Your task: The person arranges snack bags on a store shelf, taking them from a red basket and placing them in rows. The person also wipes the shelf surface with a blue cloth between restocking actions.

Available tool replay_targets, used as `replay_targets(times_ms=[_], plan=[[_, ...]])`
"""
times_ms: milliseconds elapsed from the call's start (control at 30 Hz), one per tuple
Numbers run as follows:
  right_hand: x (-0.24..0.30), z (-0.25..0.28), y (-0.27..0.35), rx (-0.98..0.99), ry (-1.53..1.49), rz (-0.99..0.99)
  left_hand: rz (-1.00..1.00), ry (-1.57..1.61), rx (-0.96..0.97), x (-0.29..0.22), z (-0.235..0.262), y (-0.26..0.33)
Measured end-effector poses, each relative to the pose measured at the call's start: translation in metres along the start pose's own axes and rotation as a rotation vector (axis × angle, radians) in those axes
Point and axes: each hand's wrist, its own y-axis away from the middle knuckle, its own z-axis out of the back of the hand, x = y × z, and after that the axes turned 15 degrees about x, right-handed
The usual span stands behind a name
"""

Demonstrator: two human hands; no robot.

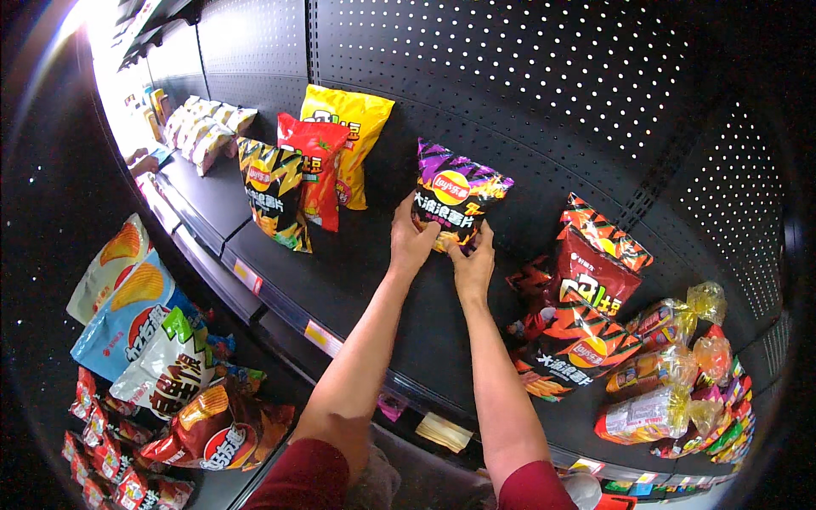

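My left hand (pixel 410 240) and my right hand (pixel 473 265) both grip the lower edge of a purple and black chip bag (pixel 455 197), which stands upright on a black shelf (pixel 357 280) against the perforated back panel. Left of it stand three more chip bags: a black and yellow one (pixel 274 195), a red one (pixel 316 166) and a yellow one (pixel 350 136) behind. To the right lean a dark red bag (pixel 595 276) and a black and orange bag (pixel 568 348).
Clear-wrapped snack packs (pixel 659 395) pile up at the shelf's right end. Pale bags (pixel 202 127) sit far left on the same level. A lower shelf holds blue, white and red chip bags (pixel 153 340). Price tags (pixel 319 336) line the shelf's front edge.
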Motion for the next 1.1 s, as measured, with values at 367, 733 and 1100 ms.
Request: replay_targets(times_ms=[367, 733, 1100], plan=[[0.005, -0.010, -0.006, 0.028, -0.110, -0.052, 0.001, -0.064, -0.040, 0.014, 0.005, 0.002], [0.016, -0.004, 0.018, 0.034, -0.122, -0.169, 0.048, -0.010, -0.081, 0.022, 0.003, 0.003], [0.013, -0.006, 0.019, 0.033, -0.165, -0.152, 0.038, 0.020, -0.110, 0.022, -0.004, 0.005]])
